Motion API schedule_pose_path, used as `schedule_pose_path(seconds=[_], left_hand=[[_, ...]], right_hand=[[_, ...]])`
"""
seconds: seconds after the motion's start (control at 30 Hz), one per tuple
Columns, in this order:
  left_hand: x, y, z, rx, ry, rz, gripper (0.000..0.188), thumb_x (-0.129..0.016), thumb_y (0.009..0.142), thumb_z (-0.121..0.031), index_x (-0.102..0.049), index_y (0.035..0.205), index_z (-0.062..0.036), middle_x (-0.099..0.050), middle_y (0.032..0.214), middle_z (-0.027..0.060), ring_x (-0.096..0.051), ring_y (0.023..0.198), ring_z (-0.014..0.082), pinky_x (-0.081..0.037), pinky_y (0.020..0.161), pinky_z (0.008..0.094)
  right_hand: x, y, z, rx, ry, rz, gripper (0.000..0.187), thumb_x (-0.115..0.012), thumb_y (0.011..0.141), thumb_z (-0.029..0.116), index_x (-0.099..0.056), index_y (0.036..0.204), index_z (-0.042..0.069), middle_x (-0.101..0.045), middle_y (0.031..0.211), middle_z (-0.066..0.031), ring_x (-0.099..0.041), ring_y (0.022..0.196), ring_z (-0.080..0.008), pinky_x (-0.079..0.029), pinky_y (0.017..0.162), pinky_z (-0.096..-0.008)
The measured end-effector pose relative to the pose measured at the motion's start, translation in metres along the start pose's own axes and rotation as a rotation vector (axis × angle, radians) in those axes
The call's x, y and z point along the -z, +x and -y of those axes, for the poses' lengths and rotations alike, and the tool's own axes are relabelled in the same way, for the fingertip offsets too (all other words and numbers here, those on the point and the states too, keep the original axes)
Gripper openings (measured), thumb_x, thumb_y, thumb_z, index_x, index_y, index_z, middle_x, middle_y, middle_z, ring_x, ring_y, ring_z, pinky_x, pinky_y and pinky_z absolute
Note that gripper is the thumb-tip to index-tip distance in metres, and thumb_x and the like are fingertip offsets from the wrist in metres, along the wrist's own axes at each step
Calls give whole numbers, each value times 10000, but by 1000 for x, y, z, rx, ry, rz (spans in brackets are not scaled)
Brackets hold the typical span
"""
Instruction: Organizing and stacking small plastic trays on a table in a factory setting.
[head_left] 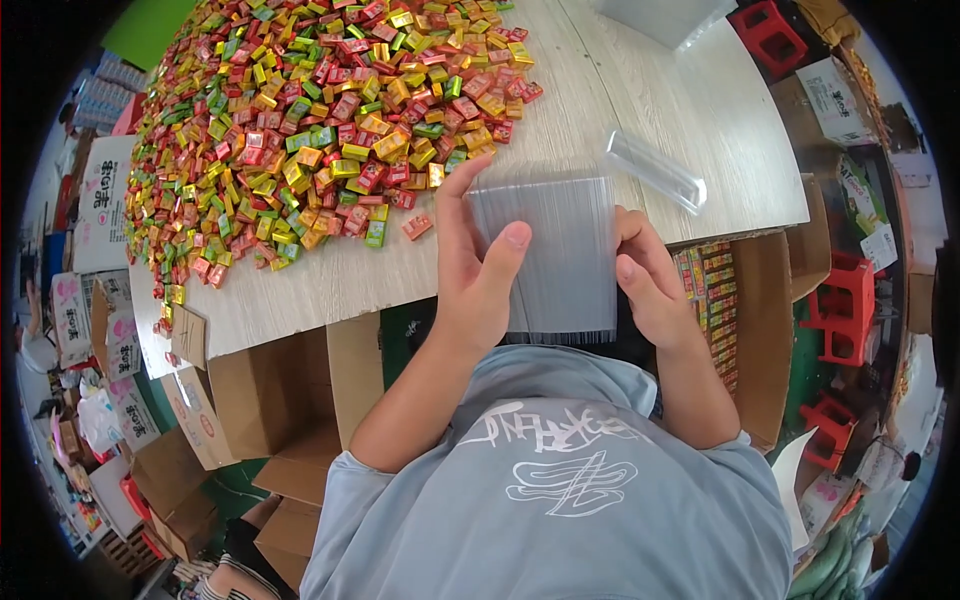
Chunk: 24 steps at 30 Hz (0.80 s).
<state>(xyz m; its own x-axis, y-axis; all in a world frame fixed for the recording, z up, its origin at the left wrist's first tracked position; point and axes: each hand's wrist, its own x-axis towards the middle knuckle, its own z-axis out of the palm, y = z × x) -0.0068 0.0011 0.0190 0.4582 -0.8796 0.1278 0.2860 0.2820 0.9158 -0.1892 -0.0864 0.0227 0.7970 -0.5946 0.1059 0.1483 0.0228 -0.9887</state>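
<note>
A thick stack of thin clear plastic pieces (560, 255), pressed closely together, stands between my hands in front of my chest, at the table's near edge. My left hand (475, 270) grips its left side, with the thumb across the face and the fingers stretched along the far left edge. On the right side, my right hand (652, 285) presses against the stack with bent fingers, the thumb close to them. Farther right, one long clear plastic tray (655, 172) lies on the table. A big heap of small wrapped candies (330, 130) in red, yellow, green and orange spreads left of the stack.
The pale wooden table (720, 130) has a curved near edge. Below it on the right, an open carton (765, 340) holds rows of colourful packs. Open cardboard boxes (270, 390) stand below left. Red plastic stools (845, 305) are at the right. A clear plastic bundle (670, 18) rests at the far edge.
</note>
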Motion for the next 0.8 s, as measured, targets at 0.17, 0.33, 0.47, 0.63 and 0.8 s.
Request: schedule_pose_path(seconds=[0.17,0.33,0.47,0.63,0.8], left_hand=[[-2,-4,-2,-24,33,2,622,-617,927,-140,-295,1445,-19,-404,1336,110,-421,1216,178,-339,1054,318],[-5,-6,-3,-49,56,2,627,-619,931,-149,-289,1447,-20,-409,1323,110,-433,1199,178,-353,1042,321],[-9,-6,-2,-45,84,8,626,-620,930,-147,-289,1447,-20,-403,1331,112,-431,1202,179,-350,1044,321],[-20,-8,-1,-39,144,28,626,-621,930,-148,-290,1447,-21,-392,1342,113,-427,1204,179,-351,1043,322],[-25,-8,1,46,80,34,653,-637,920,-151,-283,1457,-30,-386,1343,108,-428,1196,170,-357,1034,317]], right_hand=[[-6,0,-7,94,73,-11,333,-504,1013,384,-456,1061,58,-404,1035,-15,-378,936,-114,-312,860,-239],[-9,-2,-3,-7,-13,-30,330,-480,1022,391,-422,996,68,-354,973,-4,-344,871,-110,-301,808,-244],[-8,-5,-7,8,16,-55,310,-461,1025,371,-420,994,65,-356,955,-3,-341,862,-110,-300,800,-248],[4,-12,-13,35,53,-109,313,-446,1016,344,-449,935,41,-386,916,-24,-370,848,-129,-309,792,-248],[14,-13,-5,103,-15,-99,358,-446,1014,362,-472,906,21,-426,909,-41,-396,840,-145,-331,781,-257]])
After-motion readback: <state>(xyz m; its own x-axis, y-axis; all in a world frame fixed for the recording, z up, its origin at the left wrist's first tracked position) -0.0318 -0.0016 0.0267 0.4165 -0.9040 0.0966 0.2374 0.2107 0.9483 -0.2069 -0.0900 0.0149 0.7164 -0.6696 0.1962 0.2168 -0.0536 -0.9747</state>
